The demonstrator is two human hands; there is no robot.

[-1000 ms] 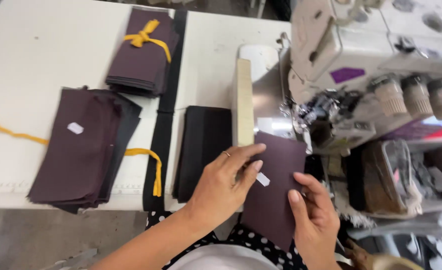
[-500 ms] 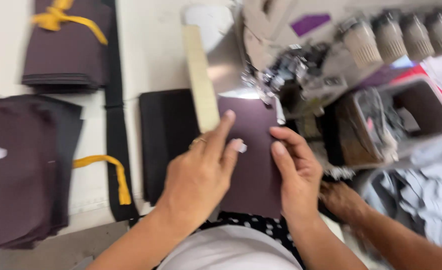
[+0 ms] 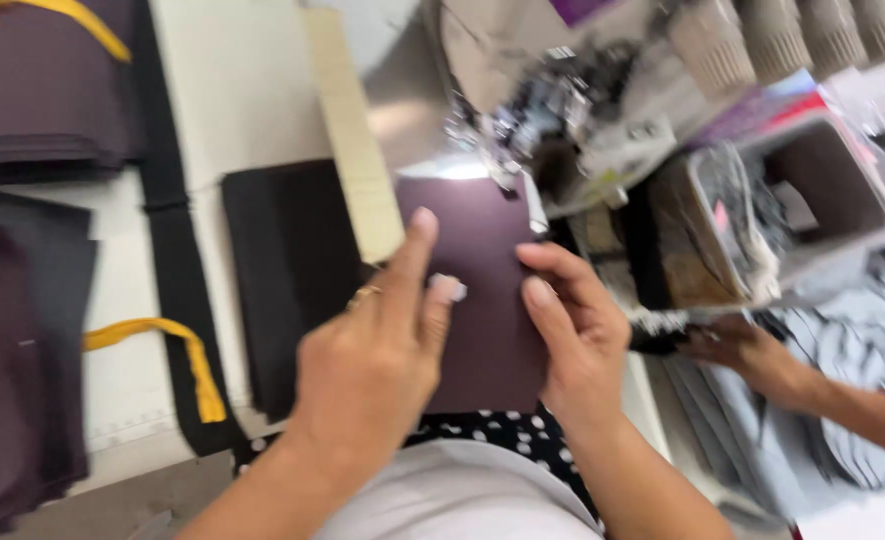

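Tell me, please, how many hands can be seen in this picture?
3. The left hand and the right hand press flat on the dark purple fabric piece at the sewing machine. Another person's hand reaches in from the right. Others may be out of view.

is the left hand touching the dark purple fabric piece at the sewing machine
Touching. The head view shows the left hand lying flat on the dark purple fabric piece, fingers spread over its surface, with no gap visible between them.
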